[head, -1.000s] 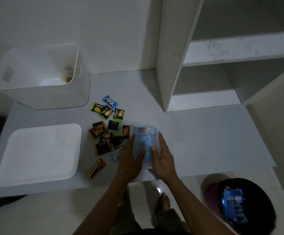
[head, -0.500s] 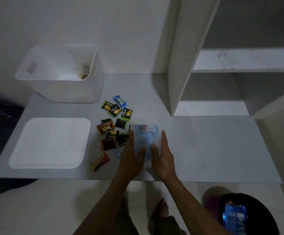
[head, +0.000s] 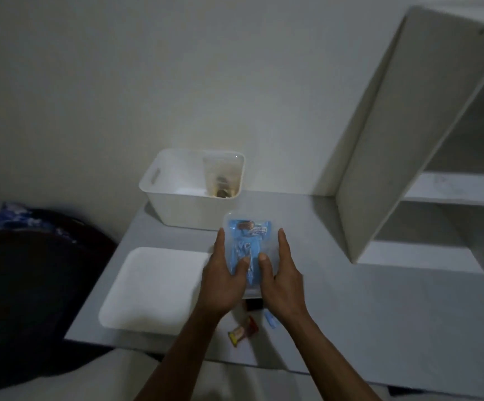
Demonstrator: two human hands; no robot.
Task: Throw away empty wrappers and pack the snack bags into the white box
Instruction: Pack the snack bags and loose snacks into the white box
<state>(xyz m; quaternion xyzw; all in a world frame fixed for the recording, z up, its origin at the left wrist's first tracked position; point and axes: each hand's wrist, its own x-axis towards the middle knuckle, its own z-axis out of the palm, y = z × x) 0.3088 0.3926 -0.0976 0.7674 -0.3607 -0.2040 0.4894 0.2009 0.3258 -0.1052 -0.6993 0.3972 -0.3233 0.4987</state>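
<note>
— Hands?
— Left hand (head: 226,280) and right hand (head: 281,282) grip the blue snack pack (head: 248,238) between them, thumbs pressing its top.
— Where?
— Lifted above the table (head: 379,302), just before the white box (head: 191,189).

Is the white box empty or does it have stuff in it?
Not empty: the white box is open-topped, with something dark and brownish at its right inner corner; too dim to identify.

We see both forearms reaching forward, left hand (head: 226,280) and right hand (head: 281,280) side by side (thumbs nearly touching), fingers extended, clasping a packet (head: 248,244).
</note>
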